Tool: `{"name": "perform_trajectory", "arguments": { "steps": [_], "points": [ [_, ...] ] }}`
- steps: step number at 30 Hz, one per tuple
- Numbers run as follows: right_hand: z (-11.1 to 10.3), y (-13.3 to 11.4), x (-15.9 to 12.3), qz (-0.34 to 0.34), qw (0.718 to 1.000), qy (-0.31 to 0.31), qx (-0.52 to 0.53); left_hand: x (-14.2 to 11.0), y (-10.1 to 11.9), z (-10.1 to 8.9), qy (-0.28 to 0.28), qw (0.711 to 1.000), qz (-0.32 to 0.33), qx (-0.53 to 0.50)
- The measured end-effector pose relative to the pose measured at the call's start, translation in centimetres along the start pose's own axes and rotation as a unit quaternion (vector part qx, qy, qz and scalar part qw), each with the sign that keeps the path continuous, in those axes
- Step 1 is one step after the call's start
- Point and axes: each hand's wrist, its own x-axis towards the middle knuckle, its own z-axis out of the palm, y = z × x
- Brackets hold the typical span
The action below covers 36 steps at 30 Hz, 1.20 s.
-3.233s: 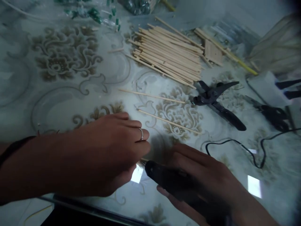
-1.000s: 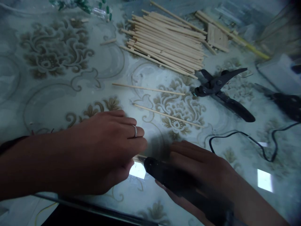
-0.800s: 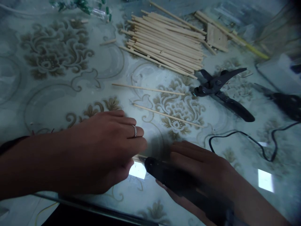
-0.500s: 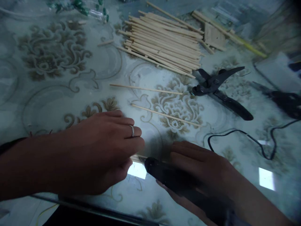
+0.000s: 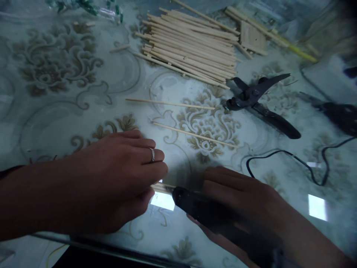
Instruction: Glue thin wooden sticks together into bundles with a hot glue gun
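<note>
My left hand (image 5: 122, 175), with a ring on one finger, is closed on thin wooden sticks (image 5: 158, 188). Their pale ends stick out to the right from between thumb and forefinger. My right hand (image 5: 237, 193) is wrapped around a black glue gun (image 5: 206, 208), whose body is partly blurred. The gun's narrow tip meets the sticks just beside my left fingertips; whether it touches them I cannot tell. Two single thin sticks, an upper stick (image 5: 170, 104) and a lower stick (image 5: 195, 134), lie on the table beyond my hands.
A pile of wooden sticks (image 5: 189, 48) lies at the back. Black pruning shears (image 5: 259, 100) rest open to its right, near another dark tool (image 5: 338, 115). A black cord (image 5: 279, 152) curves at right. The patterned table's (image 5: 95, 243) front edge runs below.
The view has shifted, so the things on the table sit further left and slightly higher. My left hand has drawn slightly left from the glue gun's tip, and more of the sticks shows between them.
</note>
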Motion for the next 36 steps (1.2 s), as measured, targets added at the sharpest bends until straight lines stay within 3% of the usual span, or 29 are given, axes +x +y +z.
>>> {"name": "perform_trajectory", "arguments": {
  "steps": [13,20,36],
  "points": [
    [0.2,0.4,-0.7,0.014,0.999,0.0,0.05,-0.1,0.0,-0.1,0.001,1.0,0.0,-0.003],
    [0.0,-0.2,-0.3,0.037,0.991,0.01,0.126,-0.1,0.2,-0.1,-0.001,1.0,-0.006,0.003],
    [0.3,0.2,-0.3,0.006,0.995,0.038,0.09,0.4,1.0,1.4,0.015,0.999,-0.021,-0.019]
  ]
}}
